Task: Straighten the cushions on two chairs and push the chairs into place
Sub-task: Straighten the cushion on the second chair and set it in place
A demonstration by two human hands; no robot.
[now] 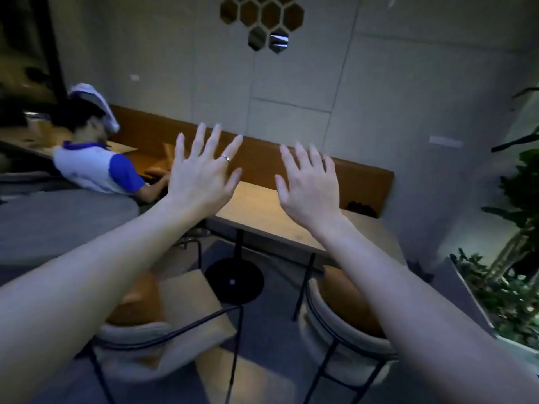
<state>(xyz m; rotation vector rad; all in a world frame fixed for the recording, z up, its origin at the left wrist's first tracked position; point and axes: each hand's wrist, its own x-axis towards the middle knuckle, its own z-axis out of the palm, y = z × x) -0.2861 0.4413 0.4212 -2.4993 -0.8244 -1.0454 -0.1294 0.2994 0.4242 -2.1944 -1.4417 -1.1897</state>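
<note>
Two chairs with thin black metal frames stand below me in front of a wooden table (262, 211). The left chair (137, 333) has a pale padded back and an orange cushion (137, 301) on its seat. The right chair (344, 330) holds an orange cushion (347, 301) inside its pale curved back. My left hand (201, 173) and my right hand (309, 182) are both raised over the table, fingers spread, palms facing away, holding nothing. Both arms stretch out above the chairs and touch neither one.
A brown bench backrest (291, 161) runs along the wall behind the table. A person in a white and blue shirt (96, 167) sits at the left. The table's black round base (233, 279) stands between the chairs. Green plants (510, 272) fill the right side.
</note>
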